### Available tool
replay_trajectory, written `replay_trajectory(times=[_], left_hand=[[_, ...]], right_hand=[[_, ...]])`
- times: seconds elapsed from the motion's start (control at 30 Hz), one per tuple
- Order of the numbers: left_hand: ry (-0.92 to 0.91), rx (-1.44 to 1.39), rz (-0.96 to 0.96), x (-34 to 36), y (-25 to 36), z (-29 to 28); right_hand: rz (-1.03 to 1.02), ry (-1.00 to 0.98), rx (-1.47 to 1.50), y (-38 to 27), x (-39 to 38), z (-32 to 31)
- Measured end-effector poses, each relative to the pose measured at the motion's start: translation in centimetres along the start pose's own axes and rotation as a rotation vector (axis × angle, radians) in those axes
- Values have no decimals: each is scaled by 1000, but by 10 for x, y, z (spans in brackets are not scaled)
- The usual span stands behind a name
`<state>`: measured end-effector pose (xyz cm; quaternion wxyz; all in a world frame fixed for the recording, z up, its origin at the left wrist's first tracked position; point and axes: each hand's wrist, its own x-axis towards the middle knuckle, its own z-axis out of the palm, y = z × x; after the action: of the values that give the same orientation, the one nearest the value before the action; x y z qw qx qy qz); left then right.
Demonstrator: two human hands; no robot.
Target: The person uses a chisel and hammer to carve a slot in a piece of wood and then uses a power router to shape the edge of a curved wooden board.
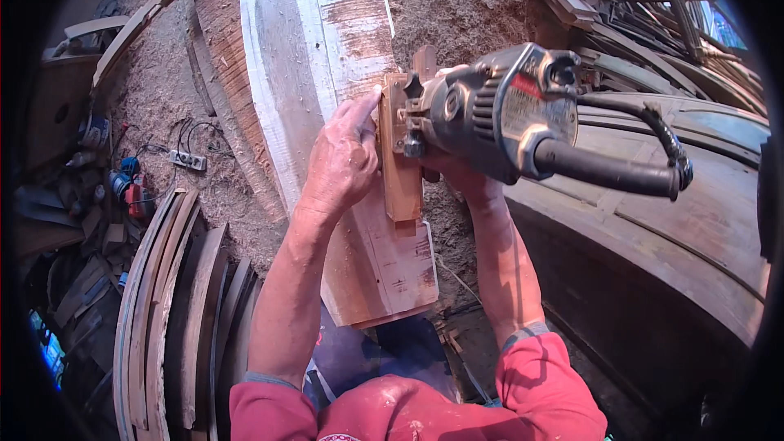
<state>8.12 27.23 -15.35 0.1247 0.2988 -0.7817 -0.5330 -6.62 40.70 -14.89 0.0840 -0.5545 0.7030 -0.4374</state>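
Note:
A corded power tool (514, 106) with a dark ribbed motor housing lies sideways across the right edge of a wide wooden board (327, 49). Fixed to its left end is a long reddish wooden block (403, 188). My left hand (343, 151) rests over the board, its fingers bent against that block and the index finger stretched forward. Beneath the motor, my right hand (461, 171) grips the tool; most of its fingers are hidden by the housing. The board has pale, whitish strips and a rough brown patch near its far right side.
Curved wooden pieces (155, 310) stand at the lower left. A power strip (188, 161) and a red and blue tool (133, 188) lie on the shavings-covered floor. Scrap wood (629, 33) is heaped at the far right, above a large panelled wooden piece (653, 220).

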Motion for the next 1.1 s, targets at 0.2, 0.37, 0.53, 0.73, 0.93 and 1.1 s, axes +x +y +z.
replay_trajectory(times=[0.2,0.37,0.53,0.73,0.93,1.1], left_hand=[[9,113,22,0,8,-7],[-21,73,34,2,4,-10],[-48,253,-69,-13,26,0],[67,495,-2,-45,42,25],[-383,1041,532,-5,30,-23],[-210,868,651,18,15,-30]], right_hand=[[-24,4,-125,18,4,5],[96,98,-169,27,14,8],[299,217,127,12,37,9],[269,404,346,12,15,-37],[225,432,220,3,-60,-73],[285,303,66,-24,-111,-77]])
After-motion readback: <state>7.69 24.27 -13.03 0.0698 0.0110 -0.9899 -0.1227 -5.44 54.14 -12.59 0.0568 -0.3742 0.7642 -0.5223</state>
